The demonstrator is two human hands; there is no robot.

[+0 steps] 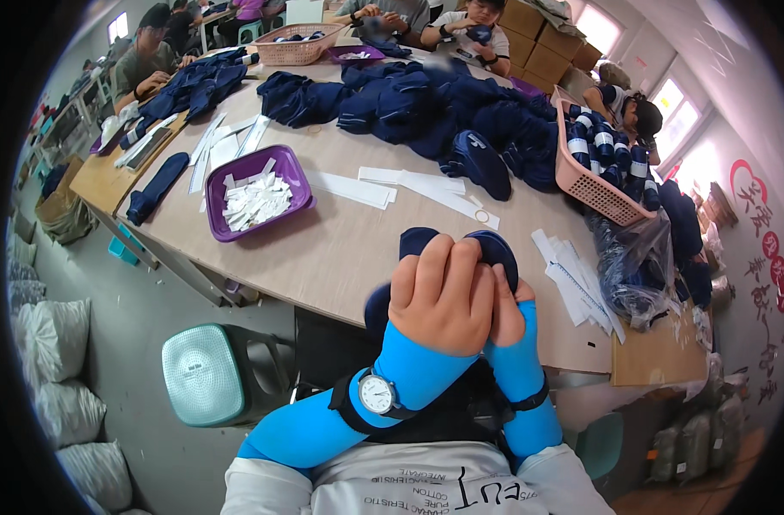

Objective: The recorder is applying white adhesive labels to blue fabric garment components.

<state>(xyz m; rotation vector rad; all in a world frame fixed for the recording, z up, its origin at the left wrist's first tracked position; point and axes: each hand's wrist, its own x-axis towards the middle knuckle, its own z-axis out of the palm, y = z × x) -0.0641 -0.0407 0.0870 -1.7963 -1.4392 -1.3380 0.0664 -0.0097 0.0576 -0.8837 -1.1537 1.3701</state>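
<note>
One navy cloth piece (499, 251), folded over, is held up just above the near edge of the table (340, 240), in front of the wearer. The left hand (441, 300) wraps over it from above, its fingers bent and pressed close together — their tips are hidden. The right hand (508, 318) is against the cloth's right side, partly behind the left; whether its fingers pinch the fabric I cannot tell. A white-dialled watch (377, 393) sits on the left wrist.

Beyond the hands lie white paper strips (426, 182) and, to the left, a purple basket (306, 203) of small white pieces (256, 202). Farther out, a heap of navy cloth (418, 103) spreads across the table — and at its right end stands a pink basket (589, 184) holding rolled navy bundles (637, 163) with white bands. Co-workers sit along the far side.
</note>
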